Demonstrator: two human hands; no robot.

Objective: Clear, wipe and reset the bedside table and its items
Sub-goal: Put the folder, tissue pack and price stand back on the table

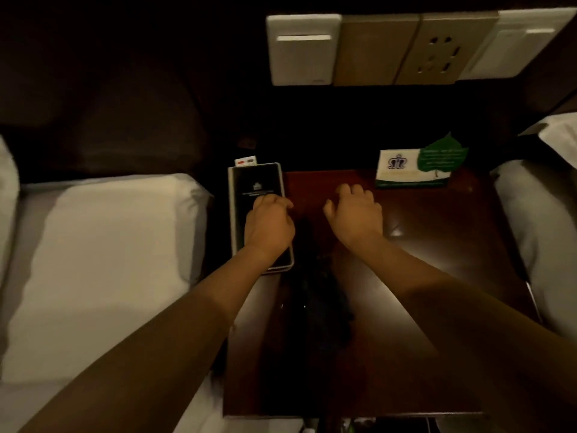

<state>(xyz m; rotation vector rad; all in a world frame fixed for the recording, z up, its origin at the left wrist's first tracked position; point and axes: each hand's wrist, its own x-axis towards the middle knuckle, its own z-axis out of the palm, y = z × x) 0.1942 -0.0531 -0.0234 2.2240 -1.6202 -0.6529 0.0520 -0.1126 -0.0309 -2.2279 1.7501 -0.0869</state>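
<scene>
Between two beds: we look down on the dark, glossy bedside table point(437, 276), white bedding on either side of it.
Left hand: our left hand point(268, 226) lies palm down on the black folder point(254, 182), fingers curled and close together, pressing on the cover; we cannot tell if the fingertips hook its right edge.
Black folder: it lies flat along the table's left edge, its long side running away from us, pale trim around a black cover with a small light emblem and print.
Small card: just behind the folder's far end, a little white card point(245, 160) with red marks peeks out; too small for us to read.
Right hand: our right hand point(356, 214) hangs low over the bare middle of the tabletop, fingers loosely spread and bent, holding nothing; whether it touches the wood we cannot tell.
Dark cloth: between our forearms a dark, crumpled cloth point(318, 295) lies on the table, hard to make out in the dim light.
Tent card: at the far right of the table stands a white card point(402, 168) with a crest, a green leaf-shaped notice point(443, 159) touching it on the right.
Wall: above the table we see a row of pale switch plates point(303, 48) and a socket point(440, 54).
</scene>
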